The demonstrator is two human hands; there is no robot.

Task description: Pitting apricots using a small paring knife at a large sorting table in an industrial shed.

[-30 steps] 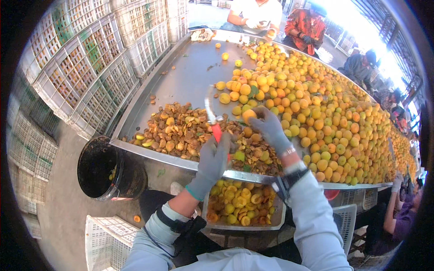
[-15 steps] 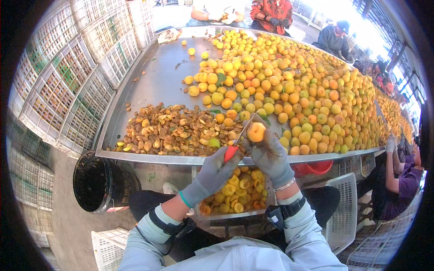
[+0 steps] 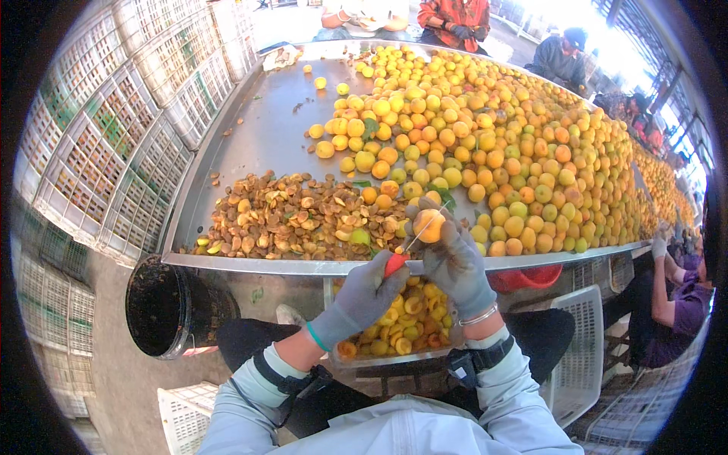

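Observation:
My left hand (image 3: 359, 296), in a grey glove, is closed round the red handle of a small knife (image 3: 395, 263). The thin blade reaches up and right, lying across an apricot (image 3: 429, 227). That fruit, orange-yellow, is gripped by the fingers of my gloved right hand (image 3: 459, 267). Both hands are over the near edge of the metal table (image 3: 254, 136). Left of them is a heap of brown pits and scraps (image 3: 284, 220); whole apricots (image 3: 523, 167) are piled beyond and to the right. Beneath my hands, a crate (image 3: 390, 361) holds apricot halves (image 3: 398, 326).
A black bucket (image 3: 155, 307) stands at the left under the table. Stacked white crates (image 3: 87, 163) rise along the left side. Right of my legs are a white crate (image 3: 580, 345) and a red basin (image 3: 527, 278). Several people, one in a red jacket (image 3: 462, 19), are around the table.
The knife blade, earlier arched around the top of the apricot, now crosses its face. My left hand has shifted slightly right and down; the right hand still holds the fruit.

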